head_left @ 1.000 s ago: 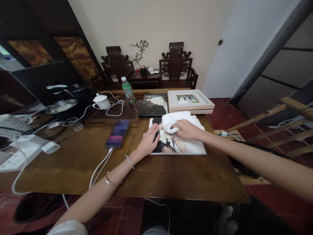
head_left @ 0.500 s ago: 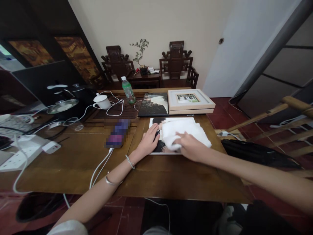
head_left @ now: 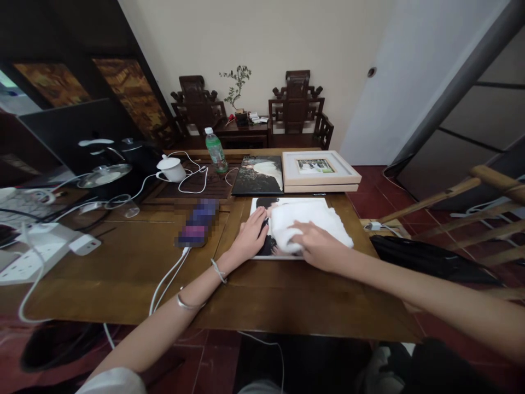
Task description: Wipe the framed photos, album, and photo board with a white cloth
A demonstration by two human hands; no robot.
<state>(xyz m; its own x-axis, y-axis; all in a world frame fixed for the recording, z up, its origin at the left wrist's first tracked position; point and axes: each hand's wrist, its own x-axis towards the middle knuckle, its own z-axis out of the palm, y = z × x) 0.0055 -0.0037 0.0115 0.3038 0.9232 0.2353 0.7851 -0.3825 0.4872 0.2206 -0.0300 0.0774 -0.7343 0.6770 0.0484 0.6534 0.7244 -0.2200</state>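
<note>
A white-edged photo panel lies flat on the wooden table, its picture partly covered. My left hand rests with fingers stretched out on its left side. Over the panel's middle and right, my right hand grips a folded white cloth and presses it against the surface. The cloth hides most of the picture. Just behind the panel lie a dark photo album and a pale wooden picture frame holding a small photo.
Left of my hands a phone lies on the table, with a white cable attached. Farther back are a green bottle, a lidded white cup and a pot. A power strip sits at far left.
My right hand and the cloth have shifted very slightly left on the panel. The left hand stays in place.
</note>
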